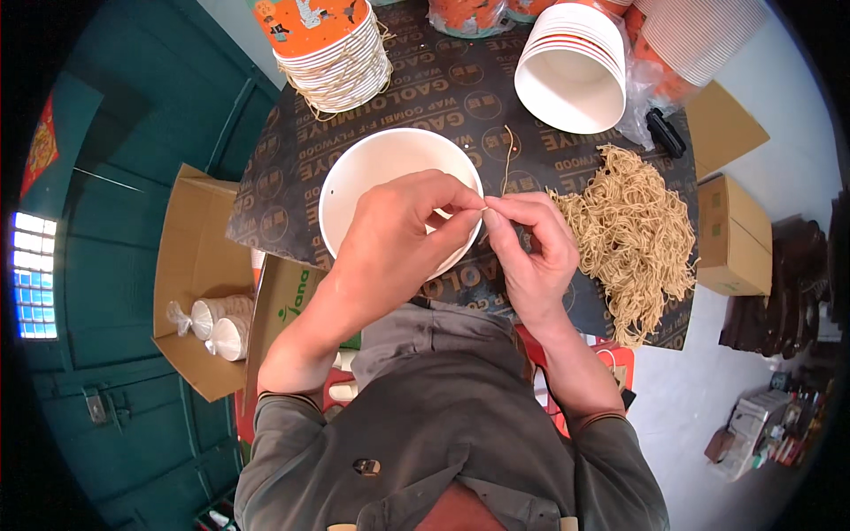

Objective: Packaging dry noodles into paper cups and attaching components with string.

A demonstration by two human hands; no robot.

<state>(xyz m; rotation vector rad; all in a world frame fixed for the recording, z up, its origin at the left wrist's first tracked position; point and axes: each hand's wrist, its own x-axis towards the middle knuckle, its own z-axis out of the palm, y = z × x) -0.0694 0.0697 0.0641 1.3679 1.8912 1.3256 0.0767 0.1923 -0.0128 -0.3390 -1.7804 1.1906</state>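
Observation:
Over the right rim of a white paper bucket [365, 168], my left hand [403, 232] and my right hand [537, 252] meet fingertip to fingertip. Both are closed in a pinch on a thin tan cord [508, 161], whose loose end runs up and away across the table. The exact spot where the cord sits between the fingers is too small to make out. The bucket's open mouth faces up, and a small dark hole shows in its left wall. Part of the bucket is hidden behind my left hand. To the right of my right hand lies a heap of tan cords [633, 234].
Nested buckets with cords hanging on them [341, 75] stand at the far left of the dark printed table [434, 75]. Stacked white buckets [571, 84] lie at the far right, near a black object [666, 133]. An open cardboard box [199, 239] sits left of the table.

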